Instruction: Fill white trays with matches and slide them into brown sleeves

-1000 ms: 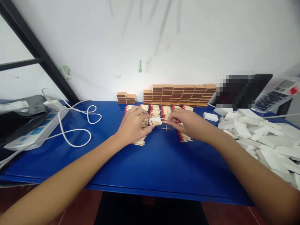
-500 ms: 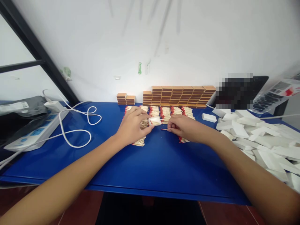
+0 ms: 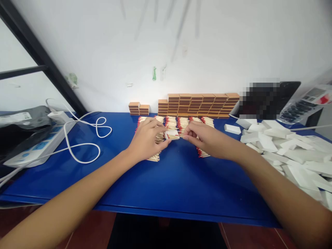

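From my remote seat I note a blue table [image 3: 168, 186]. Matches [image 3: 183, 122] lie in rows mid-surface; boxes [image 3: 197, 105] stand stacked behind them. White trays [image 3: 298, 150] are heaped at right; power strip [image 3: 33, 147] and looped cable [image 3: 84, 162] at left.

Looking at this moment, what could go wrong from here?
The left hand grips the small white tray only at one end, so it might tip and spill its matches.
Both hands are close to the match rows and could disturb them.
The right forearm runs beside the white pile and might knock pieces loose.
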`<state>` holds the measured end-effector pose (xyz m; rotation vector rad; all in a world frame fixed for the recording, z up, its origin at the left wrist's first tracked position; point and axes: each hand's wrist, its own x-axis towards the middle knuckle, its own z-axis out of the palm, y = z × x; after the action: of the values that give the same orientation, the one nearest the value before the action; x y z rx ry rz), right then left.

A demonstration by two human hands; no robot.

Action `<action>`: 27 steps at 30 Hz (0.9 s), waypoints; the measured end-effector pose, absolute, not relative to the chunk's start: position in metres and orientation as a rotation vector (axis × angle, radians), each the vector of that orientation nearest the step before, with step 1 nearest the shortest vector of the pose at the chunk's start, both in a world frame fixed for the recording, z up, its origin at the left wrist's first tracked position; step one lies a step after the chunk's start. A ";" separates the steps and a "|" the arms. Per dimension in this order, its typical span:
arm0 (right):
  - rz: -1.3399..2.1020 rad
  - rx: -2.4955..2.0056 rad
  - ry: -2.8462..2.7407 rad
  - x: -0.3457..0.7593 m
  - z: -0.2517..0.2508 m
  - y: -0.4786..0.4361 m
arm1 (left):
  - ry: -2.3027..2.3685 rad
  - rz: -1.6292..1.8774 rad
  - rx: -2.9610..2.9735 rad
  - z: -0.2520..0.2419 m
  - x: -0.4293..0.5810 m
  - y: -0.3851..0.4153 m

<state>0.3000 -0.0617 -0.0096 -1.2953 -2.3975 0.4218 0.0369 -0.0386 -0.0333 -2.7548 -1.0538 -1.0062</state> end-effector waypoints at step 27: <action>0.044 -1.367 -2.489 0.312 -0.037 -0.033 | -1.182 -1.030 -2.705 -0.031 0.036 -0.039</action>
<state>0.3116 -0.0328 -0.0370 -1.3666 -2.4889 0.0440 0.0359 -0.0386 -0.0307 -2.7047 -1.1821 -1.0298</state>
